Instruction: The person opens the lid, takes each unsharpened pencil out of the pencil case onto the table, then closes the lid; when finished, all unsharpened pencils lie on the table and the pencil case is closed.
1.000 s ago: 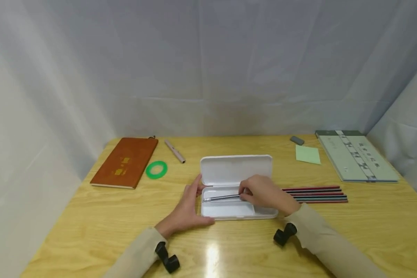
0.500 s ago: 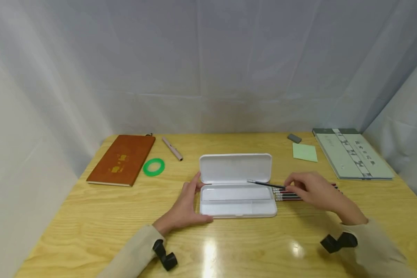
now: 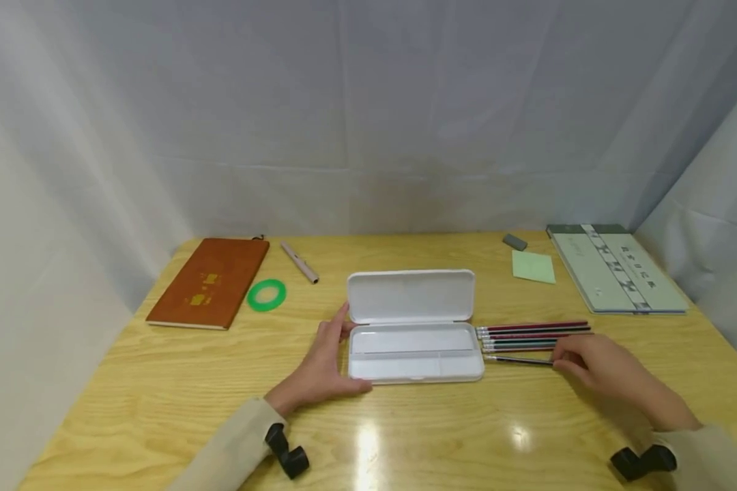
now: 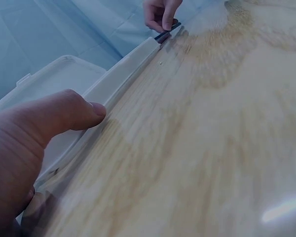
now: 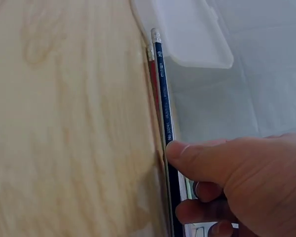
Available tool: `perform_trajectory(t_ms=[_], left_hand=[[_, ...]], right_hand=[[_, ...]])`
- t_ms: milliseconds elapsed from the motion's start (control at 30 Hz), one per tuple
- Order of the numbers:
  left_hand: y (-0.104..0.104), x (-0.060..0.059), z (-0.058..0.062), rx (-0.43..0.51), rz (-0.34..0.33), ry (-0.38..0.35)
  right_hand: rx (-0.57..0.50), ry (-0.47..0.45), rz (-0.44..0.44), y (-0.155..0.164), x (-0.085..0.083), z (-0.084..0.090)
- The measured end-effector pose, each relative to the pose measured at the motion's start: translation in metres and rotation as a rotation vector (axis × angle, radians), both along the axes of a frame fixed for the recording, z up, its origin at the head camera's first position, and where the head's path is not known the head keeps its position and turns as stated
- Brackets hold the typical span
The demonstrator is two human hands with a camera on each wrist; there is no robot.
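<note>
Since half a second earlier, the right hand [image 3: 608, 375] had carried the dark pencil [image 3: 518, 359] away from the white pencil case [image 3: 414, 351] and brought it down onto the bench [image 3: 405, 436], at the near edge of the row of pencils [image 3: 534, 334]. Thumb and curled fingers [image 5: 197, 160] pinched that pencil near its far end, its eraser tip pointing at 9 o'clock toward the case. It lay just beside the others, at their 6 o'clock side.

At the case's 9 o'clock end, the left hand [image 3: 325, 361] rested against the bench with straight fingers along the case's short side and the thumb [image 4: 74, 111] against its front edge; it gripped nothing. The case stood open at the middle of the bench, lid tipped back toward 12 o'clock, tray showing white.

Farther out, a green ring [image 3: 267, 294] lay at about 10 o'clock from the case, with a brown notebook [image 3: 211, 281] just beyond it and a pale pen [image 3: 299, 262] near 11 o'clock. Around 1 to 2 o'clock sat a green sticky note [image 3: 533, 266], a small grey eraser [image 3: 514, 241] and a pale green book [image 3: 617, 267].
</note>
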State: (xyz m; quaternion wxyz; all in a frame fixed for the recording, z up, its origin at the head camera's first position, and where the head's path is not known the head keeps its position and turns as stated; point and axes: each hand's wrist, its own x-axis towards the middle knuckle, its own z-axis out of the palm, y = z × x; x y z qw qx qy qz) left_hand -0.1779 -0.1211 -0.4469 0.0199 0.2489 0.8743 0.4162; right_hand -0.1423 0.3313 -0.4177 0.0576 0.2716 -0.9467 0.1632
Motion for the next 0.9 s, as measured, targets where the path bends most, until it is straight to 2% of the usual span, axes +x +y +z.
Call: perform_trajectory(t_ms=[67, 200, 367, 433, 600, 767, 900], left_hand=[[0.0, 0.0, -0.001, -0.004, -0.002, -0.002], [0.0, 0.0, -0.002, -0.004, -0.005, -0.004], [0.0, 0.0, 0.0, -0.008, -0.002, 0.0], [0.0, 0.001, 0.0, -0.01, 0.004, -0.004], [-0.002, 0.001, 0.002, -0.004, 0.01, 0.001], [-0.003, 0.002, 0.002, 0.001, 0.009, 0.001], [0.0, 0.001, 0.002, 0.003, 0.001, -0.007]], right_hand=[[0.022, -0.004, -0.03, -0.003, 0.0, -0.002], [-0.016, -0.033, -0.082, -0.007, -0.001, -0.006], [-0.08, 0.027, -0.083, -0.007, -0.007, -0.008], [-0.065, 0.029, -0.082, -0.009, -0.01, -0.007], [0.034, -0.067, -0.08, -0.03, -0.019, 0.011], [0.034, -0.07, 0.007, -0.075, -0.035, 0.026], [-0.021, -0.07, 0.125, -0.116, -0.047, 0.023]])
